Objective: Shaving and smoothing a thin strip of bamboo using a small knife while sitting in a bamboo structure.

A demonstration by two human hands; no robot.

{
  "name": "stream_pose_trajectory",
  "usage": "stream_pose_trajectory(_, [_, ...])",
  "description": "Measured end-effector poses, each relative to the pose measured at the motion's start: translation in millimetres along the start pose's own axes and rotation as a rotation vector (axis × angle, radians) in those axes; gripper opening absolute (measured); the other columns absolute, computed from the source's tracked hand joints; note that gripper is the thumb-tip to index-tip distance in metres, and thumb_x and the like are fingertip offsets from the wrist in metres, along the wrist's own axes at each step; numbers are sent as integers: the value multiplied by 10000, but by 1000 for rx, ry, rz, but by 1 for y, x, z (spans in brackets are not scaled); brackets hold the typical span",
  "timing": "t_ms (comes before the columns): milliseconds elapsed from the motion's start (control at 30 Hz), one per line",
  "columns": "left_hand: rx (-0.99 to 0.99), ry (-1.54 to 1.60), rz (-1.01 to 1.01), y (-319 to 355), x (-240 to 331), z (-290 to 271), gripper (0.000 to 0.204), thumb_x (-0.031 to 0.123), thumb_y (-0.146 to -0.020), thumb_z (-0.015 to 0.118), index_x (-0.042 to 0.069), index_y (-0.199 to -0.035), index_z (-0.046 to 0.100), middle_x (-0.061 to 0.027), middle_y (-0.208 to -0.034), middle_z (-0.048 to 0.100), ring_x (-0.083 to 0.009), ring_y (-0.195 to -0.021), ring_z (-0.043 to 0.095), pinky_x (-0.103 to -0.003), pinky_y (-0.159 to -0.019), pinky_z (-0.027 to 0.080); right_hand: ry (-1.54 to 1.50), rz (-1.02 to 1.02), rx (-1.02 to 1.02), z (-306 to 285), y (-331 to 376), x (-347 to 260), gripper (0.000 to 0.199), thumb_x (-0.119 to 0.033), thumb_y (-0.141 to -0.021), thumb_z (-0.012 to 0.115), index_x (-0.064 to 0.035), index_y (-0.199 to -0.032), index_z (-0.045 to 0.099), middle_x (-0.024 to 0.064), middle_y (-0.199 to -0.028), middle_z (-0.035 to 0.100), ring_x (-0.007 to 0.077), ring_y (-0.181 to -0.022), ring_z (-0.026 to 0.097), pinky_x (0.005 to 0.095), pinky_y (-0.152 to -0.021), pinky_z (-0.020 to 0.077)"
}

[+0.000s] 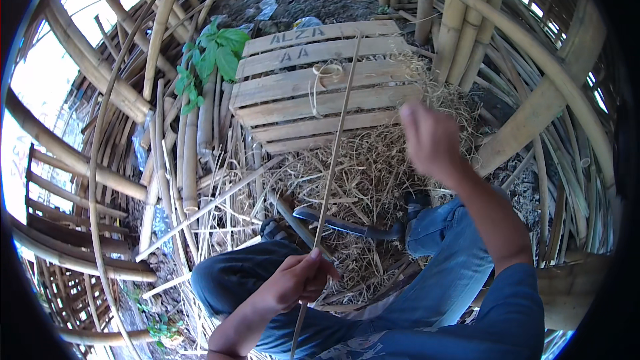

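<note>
Daylight was the evident source, entering mainly at the left of the frame, where gaps between the bamboo poles (pixel 123 183) clipped to white. Smaller bright slits showed at upper right. Centre: moderate, diffuse light; pale crate (pixel 287 117) slats read clearly, without glare. Shadows soft, deepest in the straw (pixel 373 167) at lower centre. Lower right dimmer. Right hand (pixel 432 140) appeared smeared, consistent with motion blur; left hand (pixel 300 280) was better defined. Fisheye distortion bowed edges toward the rim; corners went black, with bluish fringing along the left arc.
</note>
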State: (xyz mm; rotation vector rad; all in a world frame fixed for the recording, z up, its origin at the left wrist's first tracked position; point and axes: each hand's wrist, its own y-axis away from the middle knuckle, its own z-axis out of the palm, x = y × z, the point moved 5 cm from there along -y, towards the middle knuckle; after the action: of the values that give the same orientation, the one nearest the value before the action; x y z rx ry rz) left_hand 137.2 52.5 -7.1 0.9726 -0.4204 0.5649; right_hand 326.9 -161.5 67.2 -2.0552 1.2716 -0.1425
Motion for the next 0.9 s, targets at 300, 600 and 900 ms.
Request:
stream_pose_trajectory(300, [179,-275,332,-13,15,18,406,322,-1003,301,32,-781,479,51,-555,334,-42,-462,283,-206,-422,237,-157,-429,-204,23,58,-90,275,-255,-897,491,-44,-722,514,81,-545,497,193,-417,503,319,-377,407])
stream_pose_trajectory(600, [340,-603,455,-14,22,17,396,290,-1002,321,47,-714,442,28,-553,397,-53,-477,344,-219,-441,290,-3,-491,-116,23,51,-85,264,-287,-853,550,-54,-733,522,74,-596,481,204,-477,514,321,-415,418])
stream_pose_trajectory(900, [347,-642,439,-8,29,21,392,283,-1002,322,46,-712,437,31,-553,394,-54,-475,335,-226,-441,288,179,-508,-82,30,48,-72,290,-319,-866,521,-50,-757,530,73,-611,482,194,-500,500,313,-424,413])
